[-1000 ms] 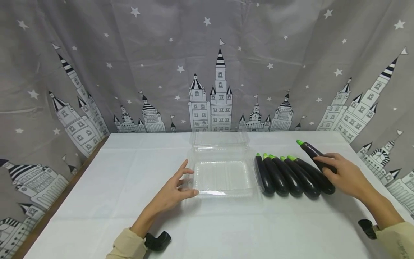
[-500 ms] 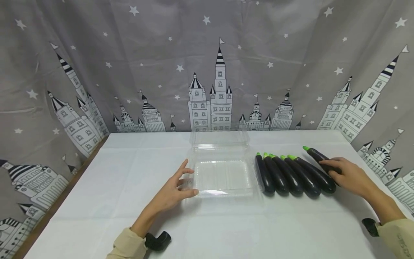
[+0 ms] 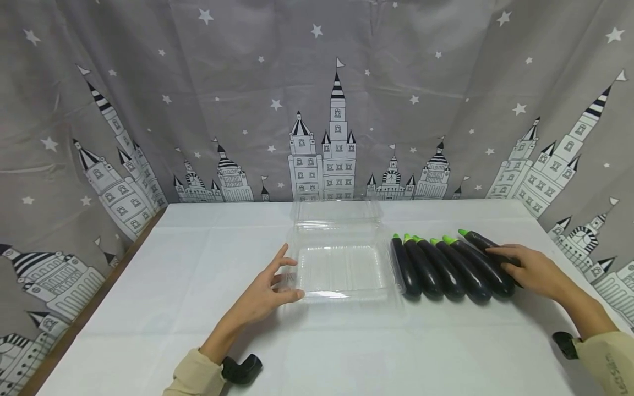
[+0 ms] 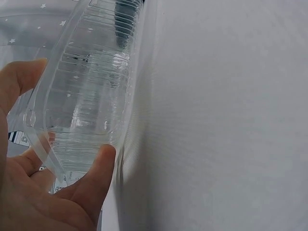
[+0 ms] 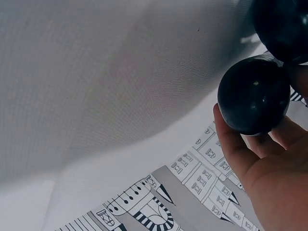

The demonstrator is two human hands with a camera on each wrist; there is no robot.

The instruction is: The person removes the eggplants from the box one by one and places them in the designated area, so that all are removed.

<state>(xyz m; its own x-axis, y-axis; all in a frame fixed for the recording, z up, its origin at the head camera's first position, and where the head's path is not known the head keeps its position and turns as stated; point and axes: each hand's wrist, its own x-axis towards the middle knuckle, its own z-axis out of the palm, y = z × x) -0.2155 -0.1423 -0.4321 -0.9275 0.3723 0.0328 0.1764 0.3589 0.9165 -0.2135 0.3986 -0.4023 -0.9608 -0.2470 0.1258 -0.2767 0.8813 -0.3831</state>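
My right hand holds a dark purple eggplant with a green stem end, at the right end of a row of eggplants. In the right wrist view, fingers and thumb lie around the held eggplant's rounded end, and another eggplant is right beside it. A clear plastic clamshell box lies with its lid folded back. At the box's left side is my left hand, fingers spread. Its thumb touches the box wall in the left wrist view.
A white cloth covers the table. Behind it hangs a grey curtain printed with castles and stars. The row of eggplants lies close to the box's right side.
The held eggplant first moved right and toward me, then came back slightly left, against the row's end. My left hand and the box have kept their place.
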